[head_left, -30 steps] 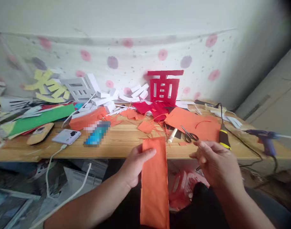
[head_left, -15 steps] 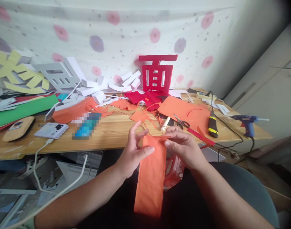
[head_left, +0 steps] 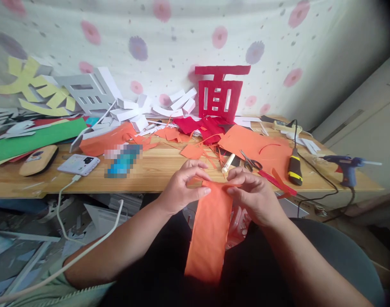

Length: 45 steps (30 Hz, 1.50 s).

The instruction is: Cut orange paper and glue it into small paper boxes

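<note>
Pinching orange strip (head_left: 209, 236) by top edge, on near side of scissors (head_left: 249, 161), with left hand (head_left: 182, 189) and right hand (head_left: 255, 195) nearly closed; seems light, soft; better hold by edges.

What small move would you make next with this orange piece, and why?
Probably press the orange piece flatter along its top edge: the left hand and right hand are at opposite ends of that edge, and a narrow orange bit juts out sideways near the right hand's fingertips.
</note>
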### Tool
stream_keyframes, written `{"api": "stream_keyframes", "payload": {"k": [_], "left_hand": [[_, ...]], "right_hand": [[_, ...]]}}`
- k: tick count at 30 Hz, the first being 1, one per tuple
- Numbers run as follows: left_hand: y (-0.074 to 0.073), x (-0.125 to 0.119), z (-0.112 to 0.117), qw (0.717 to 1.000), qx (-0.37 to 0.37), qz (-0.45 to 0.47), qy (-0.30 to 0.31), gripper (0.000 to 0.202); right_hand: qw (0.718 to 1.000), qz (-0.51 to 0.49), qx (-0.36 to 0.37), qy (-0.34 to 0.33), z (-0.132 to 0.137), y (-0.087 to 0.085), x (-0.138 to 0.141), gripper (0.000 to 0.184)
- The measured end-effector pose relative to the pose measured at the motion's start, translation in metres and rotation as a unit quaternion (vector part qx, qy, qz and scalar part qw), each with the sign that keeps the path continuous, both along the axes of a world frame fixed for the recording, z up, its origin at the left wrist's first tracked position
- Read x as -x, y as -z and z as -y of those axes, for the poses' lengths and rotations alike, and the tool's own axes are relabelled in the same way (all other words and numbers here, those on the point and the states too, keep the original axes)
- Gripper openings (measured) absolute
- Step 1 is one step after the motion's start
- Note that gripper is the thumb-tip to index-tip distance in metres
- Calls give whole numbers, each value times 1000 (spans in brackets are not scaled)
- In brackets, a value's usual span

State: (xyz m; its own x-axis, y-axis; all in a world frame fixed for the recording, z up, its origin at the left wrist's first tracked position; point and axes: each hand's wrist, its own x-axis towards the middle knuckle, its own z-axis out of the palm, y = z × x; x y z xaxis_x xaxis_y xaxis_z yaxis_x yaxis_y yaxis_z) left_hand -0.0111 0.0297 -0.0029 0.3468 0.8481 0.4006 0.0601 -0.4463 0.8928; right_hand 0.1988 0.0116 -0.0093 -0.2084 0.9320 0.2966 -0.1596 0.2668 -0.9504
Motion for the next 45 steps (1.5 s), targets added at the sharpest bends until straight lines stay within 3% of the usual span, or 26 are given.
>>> {"api": "stream_keyframes", "payload": {"k": [9,18,20,23,25,29,36,43,45], "left_hand": [[11,6,-3,998,-59,-3,36,13],[14,7,2,998,22,58,-9,10],[13,7,2,998,34,55,-20,10],[11,7,2,998,35,49,-18,10],[8,9,2,999,23,41,-10,9],[0,13,4,999,-35,-1,9,10],[-7,17,8,989,-141,-24,40,23],[-9,15,12,988,-144,-42,21,24],[-10,16,13,989,-144,-34,24,24]], "right_hand": [[1000,20,2,1,2,2,1,9],[993,90,-59,56,3,12,12,16],[991,98,-57,68,3,12,13,27],[994,74,-45,70,2,10,11,60],[996,46,-51,49,2,6,9,68],[996,38,-76,7,8,-2,12,61],[984,33,-160,75,28,5,19,60],[975,34,-192,102,28,0,12,74],[978,22,-180,103,24,-5,10,70]]}}
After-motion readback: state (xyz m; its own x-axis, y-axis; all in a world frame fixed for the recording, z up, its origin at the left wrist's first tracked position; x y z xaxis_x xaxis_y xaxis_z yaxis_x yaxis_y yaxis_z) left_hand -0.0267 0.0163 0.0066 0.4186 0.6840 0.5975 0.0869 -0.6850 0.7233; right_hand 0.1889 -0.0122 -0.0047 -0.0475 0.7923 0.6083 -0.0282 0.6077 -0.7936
